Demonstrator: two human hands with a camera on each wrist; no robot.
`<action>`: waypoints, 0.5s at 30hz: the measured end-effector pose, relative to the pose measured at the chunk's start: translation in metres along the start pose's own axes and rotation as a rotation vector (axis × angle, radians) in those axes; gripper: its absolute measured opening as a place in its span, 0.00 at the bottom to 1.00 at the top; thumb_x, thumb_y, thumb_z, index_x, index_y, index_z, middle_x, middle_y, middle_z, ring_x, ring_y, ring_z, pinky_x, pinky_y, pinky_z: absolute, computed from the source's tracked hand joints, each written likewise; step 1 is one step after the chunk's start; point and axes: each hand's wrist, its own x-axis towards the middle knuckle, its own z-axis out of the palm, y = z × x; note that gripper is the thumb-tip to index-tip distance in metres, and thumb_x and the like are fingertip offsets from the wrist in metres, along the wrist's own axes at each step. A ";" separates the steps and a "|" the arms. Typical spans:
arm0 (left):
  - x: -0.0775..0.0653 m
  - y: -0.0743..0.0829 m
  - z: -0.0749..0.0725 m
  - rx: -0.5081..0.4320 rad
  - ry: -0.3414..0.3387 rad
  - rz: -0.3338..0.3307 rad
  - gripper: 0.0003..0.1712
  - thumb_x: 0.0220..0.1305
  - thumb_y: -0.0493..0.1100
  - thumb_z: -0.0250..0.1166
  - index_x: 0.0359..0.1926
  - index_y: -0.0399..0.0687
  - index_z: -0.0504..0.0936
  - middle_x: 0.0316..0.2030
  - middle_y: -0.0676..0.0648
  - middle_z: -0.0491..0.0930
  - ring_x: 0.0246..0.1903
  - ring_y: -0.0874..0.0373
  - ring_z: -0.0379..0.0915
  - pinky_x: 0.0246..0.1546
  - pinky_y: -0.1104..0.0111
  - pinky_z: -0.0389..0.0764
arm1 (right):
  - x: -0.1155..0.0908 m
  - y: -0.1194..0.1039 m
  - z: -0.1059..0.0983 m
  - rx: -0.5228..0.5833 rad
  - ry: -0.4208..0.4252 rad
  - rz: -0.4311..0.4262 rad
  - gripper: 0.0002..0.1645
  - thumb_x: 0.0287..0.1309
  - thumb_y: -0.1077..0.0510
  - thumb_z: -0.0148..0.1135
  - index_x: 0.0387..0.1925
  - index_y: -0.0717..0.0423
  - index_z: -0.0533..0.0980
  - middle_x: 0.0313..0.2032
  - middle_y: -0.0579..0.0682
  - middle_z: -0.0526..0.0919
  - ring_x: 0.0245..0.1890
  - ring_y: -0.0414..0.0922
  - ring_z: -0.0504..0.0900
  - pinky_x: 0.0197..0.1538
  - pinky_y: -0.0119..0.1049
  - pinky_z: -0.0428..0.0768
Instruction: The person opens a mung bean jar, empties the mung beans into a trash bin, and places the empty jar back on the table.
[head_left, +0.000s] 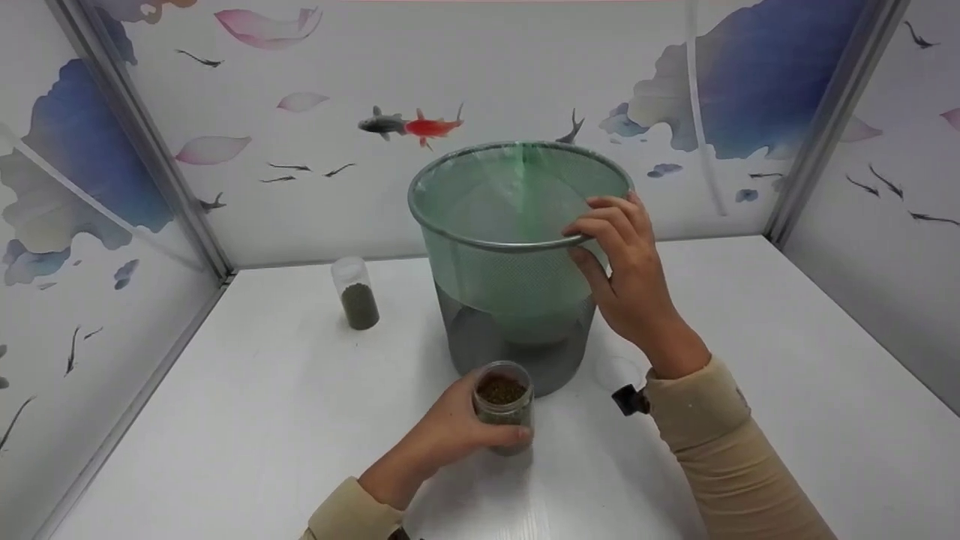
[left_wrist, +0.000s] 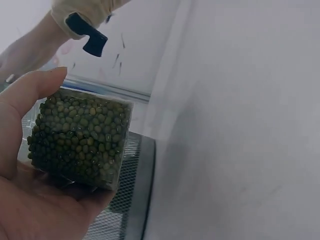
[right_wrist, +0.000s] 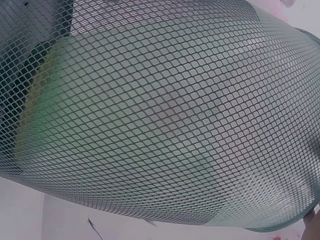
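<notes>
Fish-printed walls [head_left: 517, 67]; white tabletop [head_left: 247, 405]

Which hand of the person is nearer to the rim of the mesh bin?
Right: the right hand grips the rim. The left hand is lower, in front of the mesh bin, holding a jar.

2 jars [head_left: 504, 411], 1 mesh bin [head_left: 480, 334], 1 green liner [head_left: 517, 191], 1 clear disc [head_left: 619, 369], 1 desk [head_left: 225, 427], 2 sleeves [head_left: 709, 416]

Soft light leaves faint shadows on the table [head_left: 247, 420]
</notes>
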 end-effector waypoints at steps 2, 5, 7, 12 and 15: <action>-0.003 0.008 -0.004 0.003 0.022 0.013 0.46 0.44 0.50 0.80 0.64 0.55 0.67 0.54 0.51 0.75 0.56 0.56 0.70 0.59 0.54 0.70 | 0.000 0.000 0.000 0.003 -0.003 0.003 0.12 0.61 0.67 0.63 0.46 0.56 0.77 0.46 0.51 0.79 0.62 0.55 0.69 0.73 0.60 0.45; -0.007 0.017 -0.010 -0.011 0.043 0.031 0.47 0.44 0.51 0.81 0.63 0.57 0.65 0.55 0.51 0.74 0.56 0.55 0.70 0.59 0.53 0.70 | -0.001 0.000 0.001 0.001 -0.007 0.012 0.11 0.62 0.66 0.63 0.45 0.57 0.76 0.46 0.51 0.79 0.62 0.54 0.69 0.73 0.60 0.45; -0.009 0.023 -0.014 -0.028 0.055 0.047 0.46 0.45 0.51 0.80 0.64 0.58 0.66 0.56 0.51 0.74 0.57 0.55 0.69 0.59 0.53 0.70 | -0.001 0.000 0.001 -0.002 -0.008 0.015 0.11 0.62 0.66 0.62 0.46 0.56 0.76 0.46 0.51 0.79 0.62 0.55 0.68 0.73 0.60 0.44; -0.013 0.037 -0.026 -0.080 0.153 0.083 0.44 0.49 0.49 0.78 0.66 0.55 0.67 0.58 0.48 0.73 0.59 0.52 0.69 0.60 0.53 0.71 | -0.002 0.000 0.002 0.002 -0.005 0.020 0.10 0.62 0.66 0.62 0.45 0.56 0.76 0.46 0.51 0.79 0.63 0.54 0.68 0.73 0.59 0.44; -0.015 0.050 -0.038 -0.140 0.259 0.094 0.41 0.54 0.46 0.75 0.67 0.51 0.67 0.60 0.45 0.72 0.61 0.50 0.67 0.62 0.51 0.69 | 0.000 0.000 0.002 0.000 -0.001 0.021 0.11 0.63 0.66 0.62 0.46 0.56 0.75 0.47 0.50 0.79 0.63 0.54 0.68 0.73 0.59 0.43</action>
